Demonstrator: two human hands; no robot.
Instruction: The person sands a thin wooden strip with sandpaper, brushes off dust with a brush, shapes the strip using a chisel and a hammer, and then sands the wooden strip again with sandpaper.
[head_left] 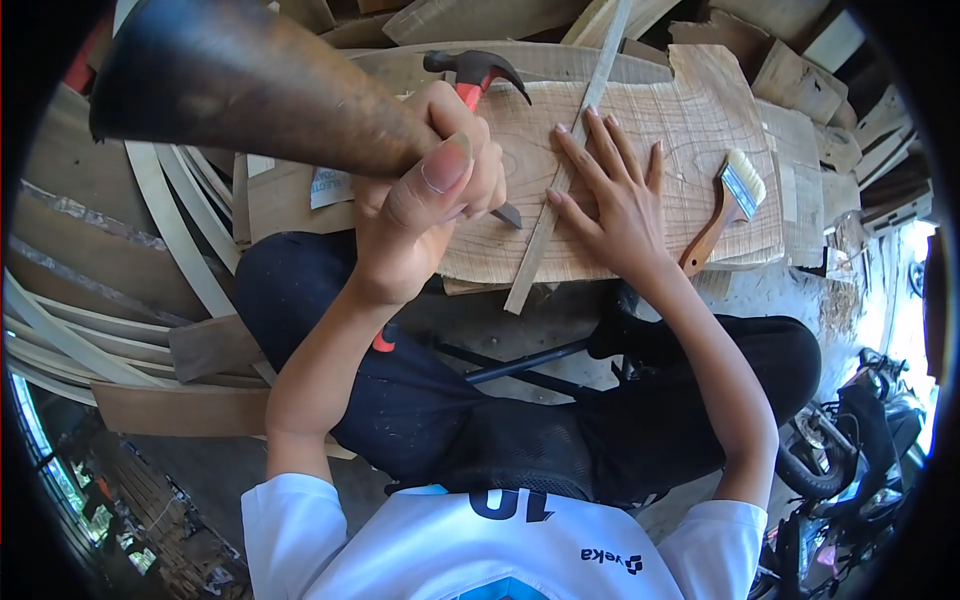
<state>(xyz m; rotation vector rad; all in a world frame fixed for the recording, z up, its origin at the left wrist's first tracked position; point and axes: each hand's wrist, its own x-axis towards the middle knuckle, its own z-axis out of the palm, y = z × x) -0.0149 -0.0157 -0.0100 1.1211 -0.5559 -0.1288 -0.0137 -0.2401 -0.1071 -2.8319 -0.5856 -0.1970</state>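
Observation:
My left hand is wrapped around a chisel. Its thick, worn wooden handle rises close to the camera at upper left, and its short metal blade tip shows below the fist, over the wood. Fingers spread, my right hand lies flat on a wooden slab, its fingertips and thumb against a long thin straight strip. Thin lines and grain mark the slab. A claw hammer with a red handle lies behind my left hand; whether they touch is hidden. To the right rests a paintbrush with pale bristles.
Curved wooden strips are stacked at left, beside flat boards. Offcuts pile up behind the slab and at upper right. My bent knees are close to the slab's near edge. A motorcycle stands at lower right.

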